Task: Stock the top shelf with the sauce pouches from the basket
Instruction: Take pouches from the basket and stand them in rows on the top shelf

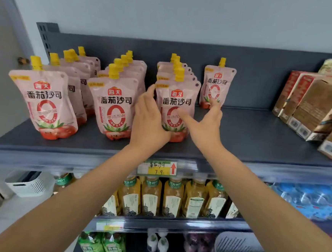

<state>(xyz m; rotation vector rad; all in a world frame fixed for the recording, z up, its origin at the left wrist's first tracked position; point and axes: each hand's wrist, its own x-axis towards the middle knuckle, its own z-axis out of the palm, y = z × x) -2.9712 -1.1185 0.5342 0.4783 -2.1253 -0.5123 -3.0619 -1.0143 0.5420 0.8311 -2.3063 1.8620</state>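
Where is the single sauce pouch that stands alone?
The lone pouch stands at the back of the top shelf, right of the third pouch row, behind the right hand.

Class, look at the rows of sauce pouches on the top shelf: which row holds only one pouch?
The rightmost one: a single pouch standing alone near the back panel, right of the row both hands touch. The other three rows hold several.

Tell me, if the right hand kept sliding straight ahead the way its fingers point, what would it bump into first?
The right hand already has fingertips at the lone pouch standing at the back, so that pouch would probably be pushed first, with the shelf's back panel behind it. Depth is hard to judge here.
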